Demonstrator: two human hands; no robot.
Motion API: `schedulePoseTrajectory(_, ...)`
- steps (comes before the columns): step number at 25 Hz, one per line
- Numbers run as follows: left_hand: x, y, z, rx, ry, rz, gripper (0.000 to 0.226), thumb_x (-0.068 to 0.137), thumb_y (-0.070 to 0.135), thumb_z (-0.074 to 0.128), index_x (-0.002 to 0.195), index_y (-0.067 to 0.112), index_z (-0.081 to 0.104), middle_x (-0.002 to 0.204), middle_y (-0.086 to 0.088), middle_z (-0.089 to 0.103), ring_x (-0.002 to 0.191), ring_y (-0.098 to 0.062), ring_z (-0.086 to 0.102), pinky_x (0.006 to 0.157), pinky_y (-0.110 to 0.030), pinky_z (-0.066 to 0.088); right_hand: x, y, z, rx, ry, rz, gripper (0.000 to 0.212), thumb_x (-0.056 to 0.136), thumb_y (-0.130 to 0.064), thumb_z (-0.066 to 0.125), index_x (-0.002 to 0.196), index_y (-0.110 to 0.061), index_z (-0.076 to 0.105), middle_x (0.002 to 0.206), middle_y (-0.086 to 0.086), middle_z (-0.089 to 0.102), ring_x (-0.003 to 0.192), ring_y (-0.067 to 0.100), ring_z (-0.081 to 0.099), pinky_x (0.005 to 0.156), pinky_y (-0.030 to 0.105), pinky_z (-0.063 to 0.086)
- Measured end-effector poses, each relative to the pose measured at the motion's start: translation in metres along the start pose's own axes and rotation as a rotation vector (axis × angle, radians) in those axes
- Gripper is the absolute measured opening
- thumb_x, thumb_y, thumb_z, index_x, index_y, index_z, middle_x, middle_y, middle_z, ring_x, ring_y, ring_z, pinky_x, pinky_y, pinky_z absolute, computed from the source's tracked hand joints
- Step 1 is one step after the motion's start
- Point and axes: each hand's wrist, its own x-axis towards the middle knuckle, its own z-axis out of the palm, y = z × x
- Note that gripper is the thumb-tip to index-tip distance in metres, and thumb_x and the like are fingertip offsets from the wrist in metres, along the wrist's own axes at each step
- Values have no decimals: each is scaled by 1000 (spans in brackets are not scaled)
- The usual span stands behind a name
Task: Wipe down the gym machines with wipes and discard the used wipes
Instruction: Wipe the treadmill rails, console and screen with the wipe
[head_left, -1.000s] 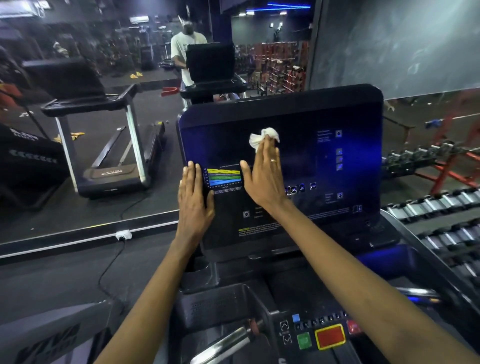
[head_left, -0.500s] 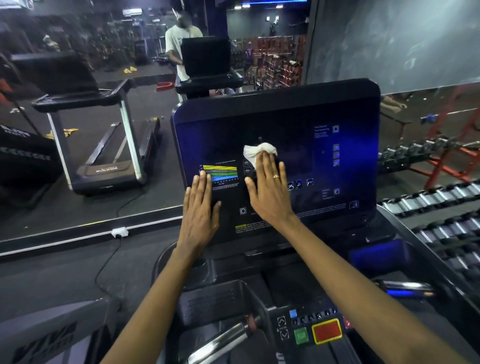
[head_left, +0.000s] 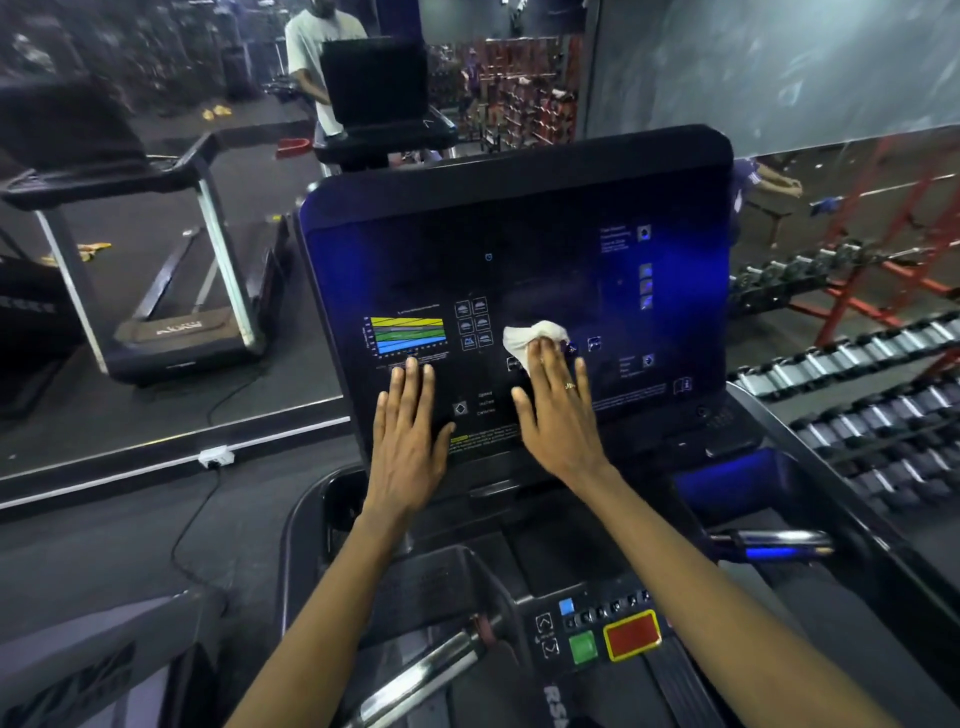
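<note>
At a gym treadmill console, we see a right hand pressing a crumpled white wipe flat against the dark panel. The grip is released, with the fingers straight and their tips on the wipe, and a ring on one finger. The wipe lies low on the panel, right of centre, just right of a block of six square icons. The left hand rests palm-down on the panel to the left, its grip likewise released and holding nothing, fingertips just below a chart banded yellow, green and blue. Between the hands we can make out three small words that look like Speed, Incline and Calories, though they are blurred. The yellow-tagged warning line beneath them is too fine for us to read. Lower down, the control strip carries a green button, a red button framed in yellow and a small blue button. Pale letters near the bottom edge seem to begin RS. A cup holder is sunk into the console's left side, and we cannot tell what, if anything, is in it. On the right, a tray glows blue. Behind the console, a second treadmill bears a logo on its base that we cannot read, and a person in a white T-shirt stands beyond. Racks of dumbbells line the right side.
</note>
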Motion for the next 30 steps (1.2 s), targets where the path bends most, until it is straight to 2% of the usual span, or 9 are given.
schedulePoseTrajectory(5,-4,-1,1,68,-28,1,77,98,36,55,158,14,11,166,-6,1,152,-20,-5,123,-44,11,-7,36,-3,73,39,287,66,106,-38,30,159,-9,2,166,9,1,153,20,-3,125,48,2)
schedulePoseTrajectory(10,-14,5,5,53,-21,-64,75,97,33,58,157,18,16,165,-5,5,152,-19,0,122,-46,15,-31,38,6,76,-17,154,66,106,-39,30,159,-8,6,166,9,3,154,19,-1,125,44,1)
schedulePoseTrajectory(15,-32,11,10,49,18,-164,71,94,28,63,154,20,27,162,-7,17,147,-25,19,115,-51,29,-51,63,5,123,0,305,65,104,-30,37,157,-4,10,165,13,8,153,23,6,124,46,10)
schedulePoseTrajectory(17,-40,17,16,56,-7,-212,73,93,29,64,155,22,25,163,-6,16,148,-26,19,114,-52,28,-67,56,11,153,-44,234,65,103,-28,40,156,-1,14,164,16,11,153,24,9,125,44,11)
schedulePoseTrajectory(19,-48,28,21,51,-31,-280,74,93,29,64,155,24,24,163,-5,14,148,-26,18,110,-51,32,-82,59,12,155,-72,139,62,101,-25,46,154,0,24,162,16,22,150,26,20,124,42,16)
schedulePoseTrajectory(23,-60,47,26,58,-91,-338,80,90,28,67,156,23,22,164,-5,11,149,-26,16,102,-52,38,-98,78,2,182,-69,100,46,95,-18,55,138,-2,50,143,11,48,130,25,46,114,41,38)
schedulePoseTrajectory(25,-62,52,28,80,-113,-347,79,90,27,66,156,23,22,163,-6,12,149,-26,16,104,-51,37,-102,81,1,173,-114,5,36,95,-18,55,129,-7,58,132,6,57,121,23,54,109,37,41)
schedulePoseTrajectory(27,-65,57,30,79,-116,-365,72,91,25,64,153,19,29,159,-11,24,144,-30,26,106,-50,36,-102,85,-1,161,-128,-85,28,95,-17,55,120,-10,65,121,3,63,114,21,59,104,37,45)
schedulePoseTrajectory(30,-71,59,34,46,-127,-304,49,90,17,62,137,9,50,135,-14,49,118,-36,51,94,-49,45,-94,88,-2,179,-119,-112,20,94,-11,57,109,-8,70,108,3,67,101,22,62,92,38,52)
